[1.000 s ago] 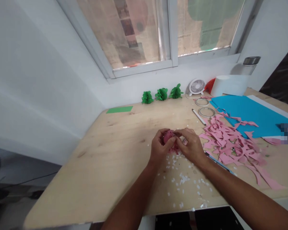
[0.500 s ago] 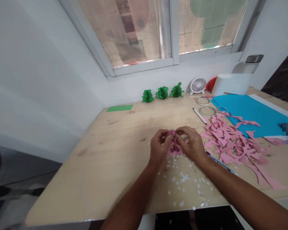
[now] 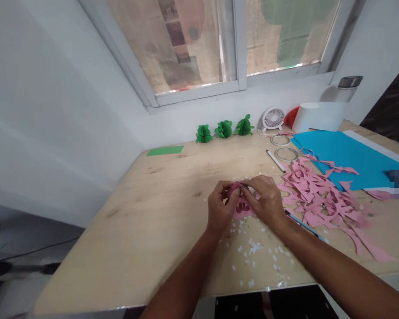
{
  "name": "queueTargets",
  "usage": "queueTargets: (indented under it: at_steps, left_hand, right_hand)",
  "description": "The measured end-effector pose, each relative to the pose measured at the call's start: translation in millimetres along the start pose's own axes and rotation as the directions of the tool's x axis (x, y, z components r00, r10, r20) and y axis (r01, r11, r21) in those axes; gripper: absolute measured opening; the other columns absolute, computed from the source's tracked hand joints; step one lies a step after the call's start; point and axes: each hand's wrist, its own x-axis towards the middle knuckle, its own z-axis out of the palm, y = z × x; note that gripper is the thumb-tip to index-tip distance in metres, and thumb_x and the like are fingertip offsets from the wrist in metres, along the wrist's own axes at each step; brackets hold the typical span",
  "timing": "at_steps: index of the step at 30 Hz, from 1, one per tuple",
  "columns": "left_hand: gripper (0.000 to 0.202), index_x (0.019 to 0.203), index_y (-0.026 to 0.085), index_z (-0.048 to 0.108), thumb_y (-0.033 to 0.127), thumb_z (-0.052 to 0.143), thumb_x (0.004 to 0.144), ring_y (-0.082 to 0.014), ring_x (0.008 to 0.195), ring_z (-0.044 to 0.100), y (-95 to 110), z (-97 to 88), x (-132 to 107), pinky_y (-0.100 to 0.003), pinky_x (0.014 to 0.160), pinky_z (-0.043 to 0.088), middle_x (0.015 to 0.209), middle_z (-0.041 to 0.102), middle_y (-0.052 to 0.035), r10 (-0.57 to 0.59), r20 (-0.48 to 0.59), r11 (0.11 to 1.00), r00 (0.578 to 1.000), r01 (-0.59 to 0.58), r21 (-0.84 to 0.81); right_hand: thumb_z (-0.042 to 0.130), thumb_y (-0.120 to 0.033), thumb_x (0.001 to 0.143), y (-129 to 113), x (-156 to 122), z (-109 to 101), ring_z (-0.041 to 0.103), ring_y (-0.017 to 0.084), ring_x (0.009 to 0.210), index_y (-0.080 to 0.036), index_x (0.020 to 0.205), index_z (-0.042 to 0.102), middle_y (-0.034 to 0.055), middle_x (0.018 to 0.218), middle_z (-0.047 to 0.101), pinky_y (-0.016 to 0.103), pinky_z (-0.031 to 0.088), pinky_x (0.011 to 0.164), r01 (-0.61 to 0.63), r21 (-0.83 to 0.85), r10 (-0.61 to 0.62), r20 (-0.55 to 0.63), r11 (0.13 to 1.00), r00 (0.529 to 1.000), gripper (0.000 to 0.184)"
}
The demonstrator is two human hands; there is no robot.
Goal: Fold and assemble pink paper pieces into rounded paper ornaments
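Between my two hands is a pink paper cutout (image 3: 242, 208) with openings in it, held just above the wooden table. My left hand (image 3: 222, 201) pinches its upper part from the left, thumb against the fingers. From the other side, my right hand (image 3: 263, 195) pinches the same paper, its fingertips meeting those of the left. The fingers cover much of the upper paper. Small white bits (image 3: 254, 247) lie scattered below the hands. A blue pen-like tool (image 3: 304, 225) rests beside my right wrist.
Pink paper scraps (image 3: 315, 192) are heaped to the right, partly over blue sheets (image 3: 342, 155). Three green paper shapes (image 3: 224, 129) line the wall near a small white fan (image 3: 273, 118). Two tape rolls (image 3: 286, 154), a white marker (image 3: 275, 161) and a green strip (image 3: 165, 150) lie on the table.
The pink paper has shifted slightly between my fingertips, and its lower part shows a little less. Both hands stay in nearly the same place.
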Motion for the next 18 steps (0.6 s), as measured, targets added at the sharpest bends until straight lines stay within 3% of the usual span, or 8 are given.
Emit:
queueTargets:
  at_steps: [6,18]
  left_hand:
    - [0.016,0.086,0.017,0.060,0.031,0.058,0.080,-0.0102,0.064,0.056,1.3,0.5,-1.6,-0.019,0.058,0.045,0.073,0.061,-0.0002,0.028,-0.021,0.996,0.999,-0.026,0.085]
    - [0.018,0.085,0.016,0.061,0.033,0.058,0.079,-0.0107,0.063,0.057,0.1,0.7,-1.0,-0.020,0.057,0.045,0.071,0.062,-0.0009,0.006,-0.034,0.998,0.999,-0.004,0.063]
  right_hand:
    - [0.058,-0.022,0.084,0.0,-1.1,0.4,0.060,0.019,0.074,-0.020,0.088,0.067,0.0040,0.077,0.071,0.035,0.041,0.072,0.031,-0.031,-0.031,-0.024,0.999,0.999,0.010]
    - [0.056,-0.018,0.084,-1.8,0.0,-0.3,0.060,0.017,0.072,-0.021,0.086,0.069,0.0033,0.075,0.071,0.034,0.041,0.073,0.023,-0.028,-0.024,-0.029,0.999,0.999,0.014]
